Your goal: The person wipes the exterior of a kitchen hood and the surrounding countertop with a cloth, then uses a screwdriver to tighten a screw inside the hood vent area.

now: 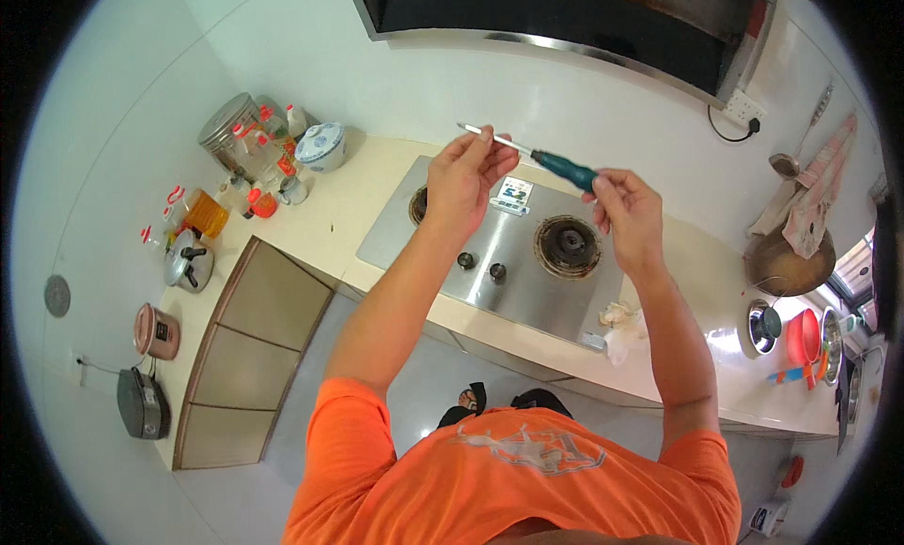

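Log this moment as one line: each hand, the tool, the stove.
left hand: pinching screwdriver shaft | right hand: gripping handle end | tip: pointing left | stove: right burner bare

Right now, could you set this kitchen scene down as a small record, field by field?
Held: screwdriver, raised over the steel stove
Left grip: on its pale shaft
Right grip: at the end of its green handle
Stove: right burner in full view, left burner partly hidden
Left counter: blue-and-white lidded pot
Beside stove, right: crumpled white material
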The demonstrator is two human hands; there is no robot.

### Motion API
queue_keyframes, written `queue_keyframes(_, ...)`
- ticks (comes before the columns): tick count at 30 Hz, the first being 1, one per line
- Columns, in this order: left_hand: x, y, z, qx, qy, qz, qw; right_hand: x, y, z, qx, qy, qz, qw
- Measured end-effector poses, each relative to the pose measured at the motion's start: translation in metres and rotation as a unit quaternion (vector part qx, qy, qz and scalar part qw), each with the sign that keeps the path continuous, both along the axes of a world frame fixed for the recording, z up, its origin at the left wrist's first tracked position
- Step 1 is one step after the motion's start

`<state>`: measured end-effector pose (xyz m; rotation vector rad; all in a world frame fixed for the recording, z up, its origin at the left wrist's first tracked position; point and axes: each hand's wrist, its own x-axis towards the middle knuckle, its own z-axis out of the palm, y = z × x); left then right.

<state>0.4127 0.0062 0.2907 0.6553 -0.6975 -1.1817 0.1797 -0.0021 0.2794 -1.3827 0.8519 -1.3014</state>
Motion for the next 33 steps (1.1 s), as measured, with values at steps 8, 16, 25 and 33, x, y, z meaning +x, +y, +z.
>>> queue_keyframes(8, 0.091, -0.088, 0.023, -0.023, 0.001, 0.006, 1.0, 0.093, -0.09, 0.032, -0.048, -0.009, 0.008, 0.999)
queue_keyframes(16, 0.171, -0.163, 0.044, -0.049, -0.004, 0.002, 0.999, 0.172, -0.161, 0.044, -0.083, 0.018, -0.009, 0.996)
queue_keyframes(25, 0.248, -0.268, 0.066, -0.085, 0.052, -0.071, 0.993, 0.25, -0.232, 0.093, -0.138, 0.119, -0.118, 0.976)
queue_keyframes(33, 0.296, -0.35, 0.081, -0.092, 0.096, -0.068, 0.989, 0.309, -0.305, 0.115, -0.173, 0.162, -0.16, 0.958)
